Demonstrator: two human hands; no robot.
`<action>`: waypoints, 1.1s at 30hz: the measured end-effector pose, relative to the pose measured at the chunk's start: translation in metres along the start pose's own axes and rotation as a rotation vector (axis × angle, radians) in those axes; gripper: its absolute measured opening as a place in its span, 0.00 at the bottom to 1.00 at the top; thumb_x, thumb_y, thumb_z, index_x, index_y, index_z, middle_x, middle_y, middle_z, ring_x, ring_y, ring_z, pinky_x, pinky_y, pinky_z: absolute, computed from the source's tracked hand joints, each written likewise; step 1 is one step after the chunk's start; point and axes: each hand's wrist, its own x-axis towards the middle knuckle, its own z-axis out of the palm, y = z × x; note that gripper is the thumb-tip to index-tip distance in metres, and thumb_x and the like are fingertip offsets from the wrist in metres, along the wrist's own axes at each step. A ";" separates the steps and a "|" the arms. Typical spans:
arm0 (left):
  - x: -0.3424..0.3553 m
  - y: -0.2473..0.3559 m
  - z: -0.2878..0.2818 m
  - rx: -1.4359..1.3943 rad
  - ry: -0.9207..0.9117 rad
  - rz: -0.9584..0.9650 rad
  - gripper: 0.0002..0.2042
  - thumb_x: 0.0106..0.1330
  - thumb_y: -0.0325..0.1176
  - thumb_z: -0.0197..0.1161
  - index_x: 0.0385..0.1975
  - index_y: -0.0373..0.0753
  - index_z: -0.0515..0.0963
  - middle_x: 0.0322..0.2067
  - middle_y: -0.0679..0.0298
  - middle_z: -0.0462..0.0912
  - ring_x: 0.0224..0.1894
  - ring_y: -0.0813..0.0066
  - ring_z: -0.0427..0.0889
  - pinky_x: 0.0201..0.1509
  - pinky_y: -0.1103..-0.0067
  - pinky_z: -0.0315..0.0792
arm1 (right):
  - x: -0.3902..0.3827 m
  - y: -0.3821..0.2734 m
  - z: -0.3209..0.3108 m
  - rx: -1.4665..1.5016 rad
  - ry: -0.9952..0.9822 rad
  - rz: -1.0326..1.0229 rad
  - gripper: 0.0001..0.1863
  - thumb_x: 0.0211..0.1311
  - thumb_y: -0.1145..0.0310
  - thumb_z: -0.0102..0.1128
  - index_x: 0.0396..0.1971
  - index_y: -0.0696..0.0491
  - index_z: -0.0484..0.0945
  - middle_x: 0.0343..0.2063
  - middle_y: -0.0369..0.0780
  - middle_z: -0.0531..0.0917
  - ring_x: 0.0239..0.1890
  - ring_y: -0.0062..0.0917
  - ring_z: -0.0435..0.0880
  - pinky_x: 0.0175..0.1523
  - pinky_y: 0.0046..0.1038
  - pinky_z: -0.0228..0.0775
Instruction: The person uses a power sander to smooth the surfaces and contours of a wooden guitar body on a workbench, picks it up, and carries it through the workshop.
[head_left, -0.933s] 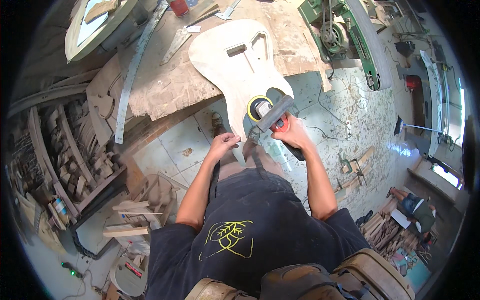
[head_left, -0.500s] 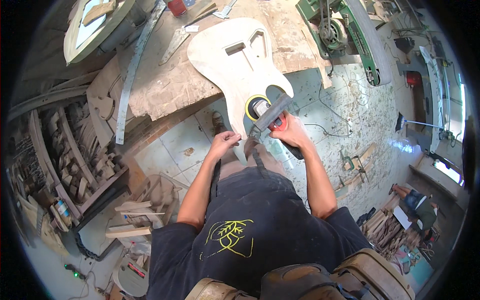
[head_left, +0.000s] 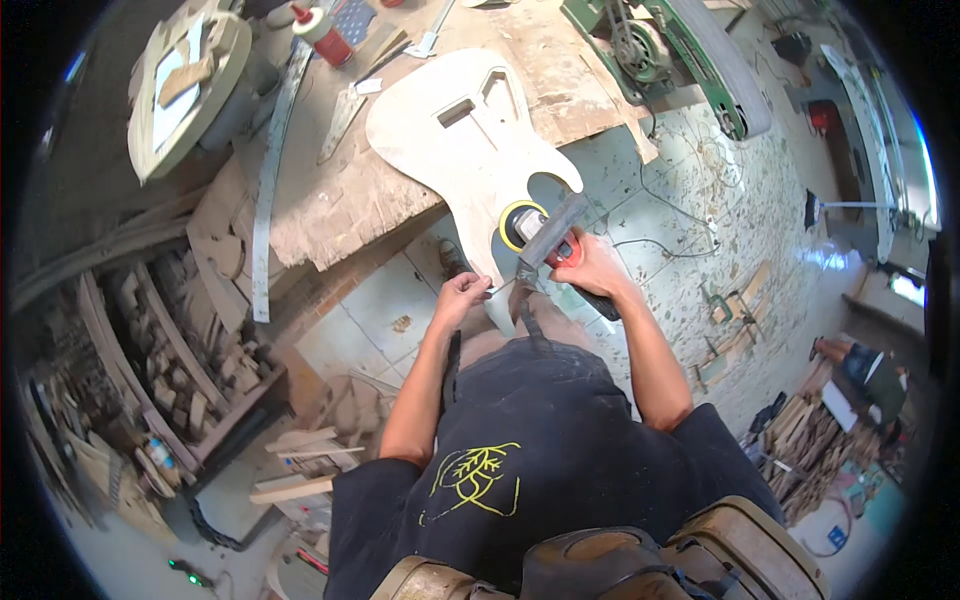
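Note:
A pale wooden guitar body [head_left: 425, 150] with cut-out cavities rests on the workbench, its two horns reaching past the edge toward me. My left hand [head_left: 462, 298] pinches the tip of the longer horn between thumb and fingers. In my right hand [head_left: 592, 268] is a red and black handheld power sander [head_left: 542, 238] with a grey bar-shaped part across it. Its round, yellow-rimmed pad [head_left: 519, 226] is against or very close to the guitar body's edge between the horns; exact contact I cannot tell.
The bench [head_left: 330, 215] also carries a red glue bottle [head_left: 322, 38] and a green belt sander [head_left: 640, 50]. Offcuts fill a wooden rack [head_left: 180, 360] at left. A cord [head_left: 665, 248] trails over the floor. Another person [head_left: 872, 378] is at far right, near stacked wood.
My view has turned slightly, bringing the glue bottle further into sight. Both hands keep their holds, and the sander stays between the horns.

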 end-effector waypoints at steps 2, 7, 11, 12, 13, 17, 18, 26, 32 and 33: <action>0.007 -0.003 -0.001 -0.098 -0.020 0.005 0.19 0.71 0.48 0.70 0.45 0.36 0.81 0.39 0.64 0.87 0.41 0.76 0.86 0.49 0.77 0.77 | -0.013 0.015 -0.003 0.081 0.032 0.012 0.38 0.37 0.52 0.74 0.48 0.62 0.78 0.39 0.54 0.87 0.44 0.49 0.87 0.52 0.40 0.78; 0.004 0.016 0.010 -0.220 -0.010 0.016 0.23 0.77 0.45 0.61 0.58 0.31 0.73 0.53 0.55 0.83 0.55 0.64 0.84 0.65 0.62 0.76 | -0.058 0.032 -0.016 0.363 0.081 0.132 0.35 0.37 0.63 0.76 0.49 0.63 0.78 0.36 0.47 0.86 0.36 0.31 0.87 0.43 0.33 0.79; -0.014 0.032 0.015 -0.299 0.130 0.123 0.23 0.78 0.45 0.58 0.59 0.30 0.73 0.54 0.53 0.83 0.54 0.63 0.84 0.62 0.60 0.78 | -0.086 0.080 -0.012 0.871 0.086 0.100 0.26 0.47 0.70 0.77 0.47 0.60 0.77 0.35 0.39 0.85 0.20 0.18 0.78 0.25 0.22 0.72; -0.019 0.038 0.008 -0.312 0.175 0.161 0.23 0.78 0.46 0.57 0.58 0.30 0.73 0.53 0.53 0.83 0.53 0.63 0.85 0.60 0.59 0.79 | -0.091 0.086 -0.012 0.896 0.122 0.074 0.25 0.51 0.69 0.75 0.49 0.60 0.77 0.33 0.37 0.82 0.22 0.19 0.77 0.28 0.23 0.73; -0.025 0.045 0.000 -0.326 0.221 0.203 0.23 0.78 0.47 0.57 0.58 0.30 0.73 0.53 0.53 0.83 0.53 0.62 0.85 0.58 0.59 0.80 | -0.094 0.094 -0.010 0.908 0.112 0.055 0.25 0.51 0.69 0.75 0.49 0.60 0.77 0.33 0.37 0.82 0.22 0.19 0.77 0.28 0.23 0.73; -0.052 0.101 -0.015 -0.284 0.280 0.290 0.27 0.76 0.55 0.55 0.59 0.35 0.74 0.46 0.60 0.84 0.42 0.68 0.86 0.45 0.64 0.82 | -0.104 0.126 -0.012 1.075 0.272 0.048 0.26 0.57 0.62 0.68 0.52 0.61 0.76 0.34 0.37 0.82 0.33 0.20 0.82 0.40 0.28 0.77; -0.059 0.118 -0.016 -0.315 0.315 0.312 0.28 0.75 0.58 0.55 0.58 0.38 0.75 0.41 0.64 0.83 0.37 0.72 0.84 0.41 0.67 0.81 | -0.105 0.140 -0.014 1.161 0.153 0.033 0.24 0.64 0.55 0.59 0.52 0.59 0.77 0.36 0.39 0.84 0.35 0.24 0.84 0.43 0.31 0.80; -0.081 0.217 -0.031 -0.361 0.398 0.371 0.24 0.67 0.64 0.61 0.38 0.46 0.78 0.23 0.72 0.73 0.25 0.80 0.74 0.37 0.77 0.78 | -0.096 0.164 0.001 1.536 0.307 -0.008 0.26 0.77 0.46 0.39 0.51 0.53 0.75 0.35 0.40 0.84 0.34 0.28 0.86 0.41 0.36 0.83; -0.082 0.252 -0.041 -0.327 0.416 0.339 0.28 0.60 0.68 0.66 0.38 0.45 0.82 0.26 0.72 0.78 0.21 0.84 0.72 0.36 0.80 0.78 | -0.099 0.175 0.011 1.574 0.317 -0.007 0.28 0.73 0.47 0.39 0.52 0.56 0.75 0.34 0.43 0.84 0.32 0.30 0.86 0.39 0.34 0.83; -0.082 0.253 -0.047 -0.325 0.408 0.345 0.28 0.60 0.68 0.66 0.38 0.45 0.82 0.26 0.72 0.78 0.21 0.84 0.72 0.36 0.80 0.78 | -0.101 0.171 0.013 1.575 0.325 -0.015 0.28 0.73 0.47 0.39 0.52 0.56 0.75 0.34 0.43 0.84 0.32 0.30 0.86 0.39 0.34 0.83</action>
